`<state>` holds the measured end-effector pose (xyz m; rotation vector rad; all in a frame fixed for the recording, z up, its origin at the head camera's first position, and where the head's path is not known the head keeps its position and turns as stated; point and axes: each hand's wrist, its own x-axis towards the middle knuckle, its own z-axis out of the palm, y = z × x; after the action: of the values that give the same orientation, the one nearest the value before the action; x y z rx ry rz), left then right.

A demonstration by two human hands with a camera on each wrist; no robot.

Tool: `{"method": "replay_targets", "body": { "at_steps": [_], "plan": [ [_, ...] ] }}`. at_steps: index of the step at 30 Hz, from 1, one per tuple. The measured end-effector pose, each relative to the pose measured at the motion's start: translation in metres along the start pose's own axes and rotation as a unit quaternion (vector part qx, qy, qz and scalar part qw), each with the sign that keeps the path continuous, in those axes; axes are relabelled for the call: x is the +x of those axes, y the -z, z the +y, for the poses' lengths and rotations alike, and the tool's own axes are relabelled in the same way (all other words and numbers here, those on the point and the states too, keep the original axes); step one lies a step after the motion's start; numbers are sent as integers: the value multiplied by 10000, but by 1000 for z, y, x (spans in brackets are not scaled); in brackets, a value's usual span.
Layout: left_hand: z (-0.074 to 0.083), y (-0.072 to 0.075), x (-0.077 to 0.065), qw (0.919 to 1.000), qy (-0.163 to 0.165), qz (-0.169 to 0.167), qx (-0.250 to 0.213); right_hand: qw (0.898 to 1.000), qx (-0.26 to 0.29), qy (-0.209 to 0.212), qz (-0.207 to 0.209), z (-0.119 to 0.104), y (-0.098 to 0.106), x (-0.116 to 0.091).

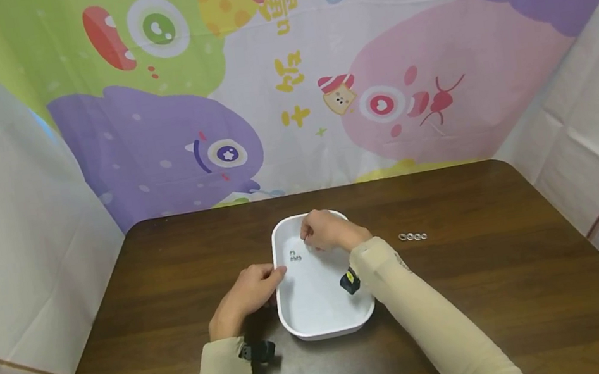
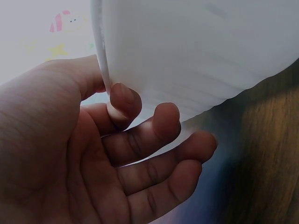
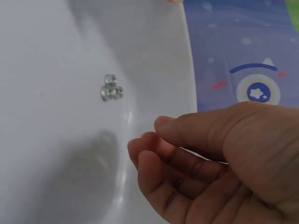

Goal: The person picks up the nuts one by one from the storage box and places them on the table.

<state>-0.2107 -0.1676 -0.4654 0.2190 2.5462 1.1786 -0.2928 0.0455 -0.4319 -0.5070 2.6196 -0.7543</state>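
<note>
A white rectangular tray (image 1: pixel 320 331) sits on the table, and small metal nuts (image 3: pixel 112 87) lie bunched together inside it, toward its left side in the head view. My left hand (image 1: pixel 251 289) grips the tray's left wall, thumb over the rim and fingers on the outside. Over the far part of the tray is my right hand (image 1: pixel 329 231), fingers curled and the thumb tip close to the index fingertip. I cannot tell whether something small is between those tips. To the right of the tray, a short row of metal nuts (image 1: pixel 412 237) lies on the wood.
The dark wooden table (image 1: pixel 467 317) runs back to a hanging cloth (image 1: pixel 318 159) printed with cartoon monsters. Pale cloth sheets hang at both sides. A black wrist strap (image 1: pixel 257 351) is on the left wrist, and a dark device (image 1: pixel 350 281) on the right.
</note>
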Motion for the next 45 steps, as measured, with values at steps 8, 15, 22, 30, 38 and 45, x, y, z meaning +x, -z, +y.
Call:
{"method": "replay_targets", "body": {
  "at_steps": [8, 15, 22, 30, 38, 45],
  "plan": [
    [-1, -1, 0, 10000, 1, 35, 39, 9996, 85, 118, 225, -1, 12, -4],
    [0, -1, -2, 9999, -53, 100, 31, 9989, 23, 261, 381, 2, 26, -10],
    [1, -1, -2, 9999, -5, 95, -46, 9989, 21, 184, 428, 8, 43, -18],
    [-1, -1, -1, 9999, -39, 100, -61, 9991, 79, 88, 415, 22, 64, -26],
    [-2, -2, -1, 9999, -38, 111, -71, 9993, 57, -26, 375, 36, 76, -29],
    [-3, -2, -1, 9999, -32, 83, -62, 9991, 36, -74, 416, 43, 79, -34]
  ]
}}
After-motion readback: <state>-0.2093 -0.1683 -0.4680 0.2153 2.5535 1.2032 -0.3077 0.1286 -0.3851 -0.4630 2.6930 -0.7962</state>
